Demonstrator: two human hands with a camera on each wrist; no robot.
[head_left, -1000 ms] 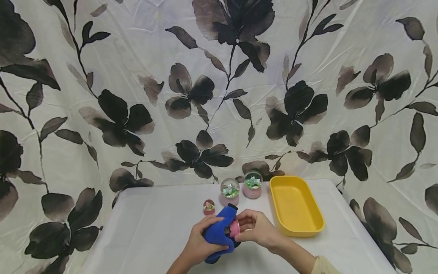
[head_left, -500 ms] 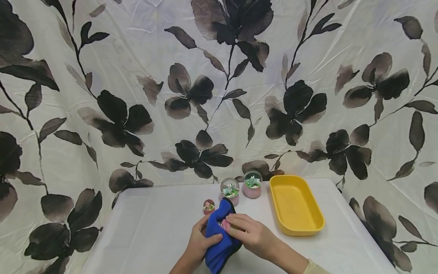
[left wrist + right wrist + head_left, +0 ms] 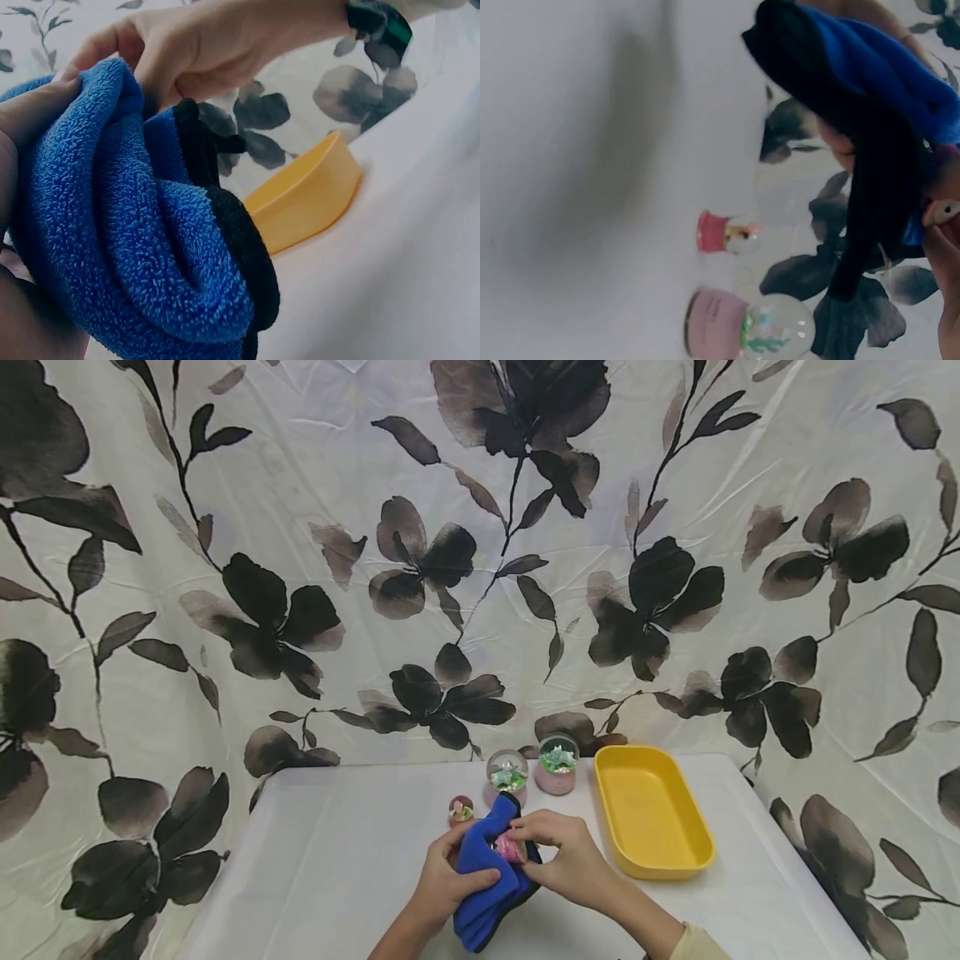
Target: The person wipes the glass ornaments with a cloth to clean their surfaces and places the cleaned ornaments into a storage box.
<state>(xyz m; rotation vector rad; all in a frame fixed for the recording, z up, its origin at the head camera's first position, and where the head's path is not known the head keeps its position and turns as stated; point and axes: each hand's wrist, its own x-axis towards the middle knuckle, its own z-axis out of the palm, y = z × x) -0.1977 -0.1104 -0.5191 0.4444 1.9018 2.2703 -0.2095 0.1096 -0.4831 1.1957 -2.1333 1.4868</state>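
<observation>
Head view gives me the whole layout: the left hand [image 3: 444, 878] is clamped on the bunched blue cloth [image 3: 483, 902], and the right hand [image 3: 573, 857] pinches the pink piece [image 3: 511, 849] within the cloth's fold, over the near part of the white table [image 3: 337, 843]. I judge a slip the likeliest trouble: the folds look slack, so if the right fingers ease while the left ones grip only fabric, the piece could drop. A loose corner could also catch the small globe [image 3: 461, 811] or the clear snow globe [image 3: 507, 772] just beyond, and tip it. Left wrist view shows me the looped pile and the outer wall of the yellow tray [image 3: 319, 202], yet hides the pink piece. Right wrist view alone shows a dark-dotted pale patch [image 3: 939, 213] by the right fingers; what it is, I can't tell.
</observation>
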